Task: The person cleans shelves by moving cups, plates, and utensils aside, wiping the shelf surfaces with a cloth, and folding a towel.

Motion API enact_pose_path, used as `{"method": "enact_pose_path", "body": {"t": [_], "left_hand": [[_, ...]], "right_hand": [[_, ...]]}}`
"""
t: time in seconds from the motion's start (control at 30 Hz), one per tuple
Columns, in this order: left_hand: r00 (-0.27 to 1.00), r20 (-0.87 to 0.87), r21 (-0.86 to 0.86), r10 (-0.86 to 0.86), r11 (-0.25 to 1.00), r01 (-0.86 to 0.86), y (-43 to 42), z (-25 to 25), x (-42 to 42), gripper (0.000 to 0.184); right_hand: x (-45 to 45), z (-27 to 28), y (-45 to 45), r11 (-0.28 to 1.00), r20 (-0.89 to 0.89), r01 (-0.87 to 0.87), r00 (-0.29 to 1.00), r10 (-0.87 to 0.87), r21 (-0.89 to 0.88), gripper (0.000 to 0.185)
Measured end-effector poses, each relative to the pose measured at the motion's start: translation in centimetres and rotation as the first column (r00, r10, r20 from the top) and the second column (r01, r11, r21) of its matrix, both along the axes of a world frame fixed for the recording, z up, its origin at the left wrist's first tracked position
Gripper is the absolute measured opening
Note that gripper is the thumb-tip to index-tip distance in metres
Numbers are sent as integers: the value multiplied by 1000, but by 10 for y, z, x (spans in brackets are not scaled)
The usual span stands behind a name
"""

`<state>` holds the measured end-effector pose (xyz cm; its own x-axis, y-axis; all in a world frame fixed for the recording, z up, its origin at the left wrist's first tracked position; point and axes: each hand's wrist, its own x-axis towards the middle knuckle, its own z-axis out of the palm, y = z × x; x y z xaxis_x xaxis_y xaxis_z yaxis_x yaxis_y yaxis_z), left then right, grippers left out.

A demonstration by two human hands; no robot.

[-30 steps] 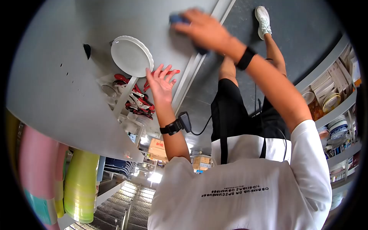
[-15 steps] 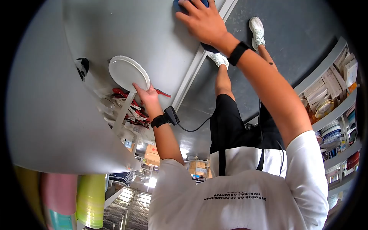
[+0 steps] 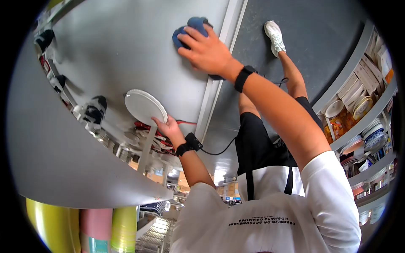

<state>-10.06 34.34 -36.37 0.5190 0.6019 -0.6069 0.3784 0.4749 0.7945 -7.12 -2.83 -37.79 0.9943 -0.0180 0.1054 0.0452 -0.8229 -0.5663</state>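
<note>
My left hand (image 3: pixel 169 128) grips the lower right edge of a white round plate (image 3: pixel 144 105) with a scalloped rim, its thumb on the face of the plate. The plate is tilted, in front of the grey metal shelf (image 3: pixel 139 50). My right hand (image 3: pixel 207 51) is closed over a bunched blue cloth (image 3: pixel 197 26) and holds it against the shelf surface, near the shelf's raised edge. Part of the cloth is hidden under the fingers and palm.
Red and white packaged items (image 3: pixel 162 142) hang near my left hand. Black-and-white items (image 3: pixel 95 110) are further left. Yellow (image 3: pixel 52 223) and pink (image 3: pixel 96 223) containers stand at lower left. Shelves on the right carry stacked bowls (image 3: pixel 374 137) and a dish (image 3: pixel 363 107). Grey floor (image 3: pixel 314 38) lies beyond the shelf edge.
My right hand has moved down and left with the blue cloth across the shelf surface. The plate in my left hand sits slightly lower in view, as the camera view has shifted.
</note>
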Motion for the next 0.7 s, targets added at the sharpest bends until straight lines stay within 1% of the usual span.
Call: {"method": "enact_pose_path", "body": {"t": [0.03,0.1,0.13,0.17,0.23,0.27,0.3,0.37,0.4,0.47,0.5,0.57,0.63,0.7], "left_hand": [[1000,0,-9,-16,1000,16,-9,-2,7,48],[997,32,-30,63,998,-62,-21,4,14,44],[1000,27,0,7,1000,-7,-33,7,20,46],[1000,28,0,7,1000,-7,-47,13,30,46],[988,-30,93,-149,984,151,-74,19,49,62],[968,-45,109,-248,962,251,-78,18,59,67],[967,-45,114,-250,961,254,-83,16,70,67],[903,-61,127,-426,894,430,-109,14,97,68],[904,-52,118,-425,896,428,-123,12,112,68],[805,-73,85,-589,800,593,-145,8,140,70],[803,-68,81,-593,799,596,-157,5,153,70],[692,-18,101,-722,687,720,-185,3,175,70],[659,-30,88,-751,655,750,-211,7,191,68],[583,-30,89,-812,579,811,-229,4,208,67]], "right_hand": [[1,0,-2,1000,0,16,1000,-16,-9,45],[1,4,1,999,16,36,999,-36,-17,36],[1,4,2,998,21,49,999,-49,-31,31],[1,4,2,998,23,49,999,-48,-31,31],[1,3,1,999,43,46,998,-46,-3,26],[1,3,1,999,44,47,998,-46,-1,26],[1,3,1,998,42,55,998,-55,-5,24],[2,4,1,998,45,67,997,-67,-16,23],[2,4,0,997,57,80,995,-80,5,22],[3,5,-2,995,60,86,994,-89,53,20],[2,6,-4,995,62,90,994,-93,46,20],[2,7,-6,994,36,56,998,-60,93,19],[2,5,-5,991,35,75,996,-79,110,17],[2,3,-3,989,54,108,992,-114,98,14]]}}
